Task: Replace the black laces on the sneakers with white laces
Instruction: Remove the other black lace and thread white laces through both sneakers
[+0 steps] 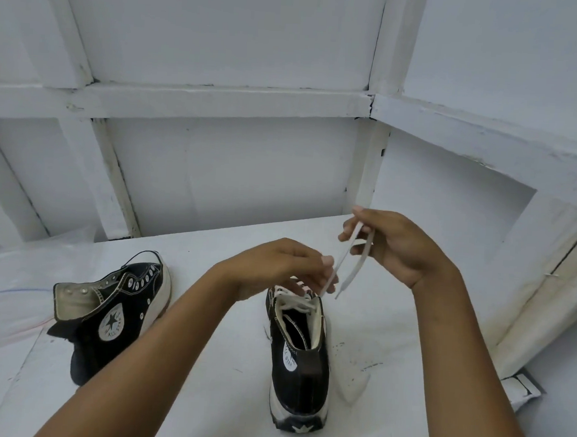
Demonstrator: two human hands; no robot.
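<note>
A black high-top sneaker (300, 364) stands upright in the middle of the white table, heel toward me, with a white lace (295, 303) threaded through its upper eyelets. My left hand (284, 268) hovers over its tongue and pinches one strand of the lace. My right hand (393, 248) is raised to the right and pinches a loop of the same white lace (348, 259), whose end dangles down. A second black sneaker (112, 315) lies on its side at the left, its eyelets bare of any lace.
The white table (201, 398) sits against white panelled walls with a ledge (220, 99) behind. Crumpled clear plastic sheeting (16, 286) lies at the left edge. A white board (546, 284) leans at the right, close to my right arm.
</note>
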